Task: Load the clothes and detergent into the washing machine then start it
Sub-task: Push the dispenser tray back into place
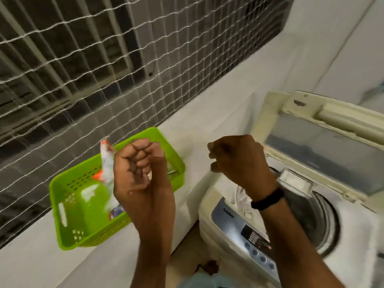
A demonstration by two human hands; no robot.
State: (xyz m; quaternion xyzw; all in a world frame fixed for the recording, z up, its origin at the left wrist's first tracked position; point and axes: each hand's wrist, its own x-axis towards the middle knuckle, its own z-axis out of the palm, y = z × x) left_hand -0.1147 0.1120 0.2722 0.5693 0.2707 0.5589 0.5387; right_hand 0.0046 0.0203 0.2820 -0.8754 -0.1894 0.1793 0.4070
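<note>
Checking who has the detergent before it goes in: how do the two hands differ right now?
The left hand is closed in a fist on a white and orange sachet, over the green basket; the right hand looks loosely curled with no object showing in it, nearer the washing machine. The right wrist wears a black band; the left is bare. Both are raised and blurred.

1. At centre frame, the left hand (141, 169) was closed in a fist around a blurred white-and-orange sachet (107, 163).
2. Behind it, at lower left, a green basket (68, 204) sat on a white ledge (31, 265).
3. The right hand (236, 161), fingers curled and wearing a black wristband (268, 199), hovered above the washing machine (239, 229), whose lid (324, 146) stood raised at the right.
4. White clothing (242, 197) showed inside the drum.
</note>
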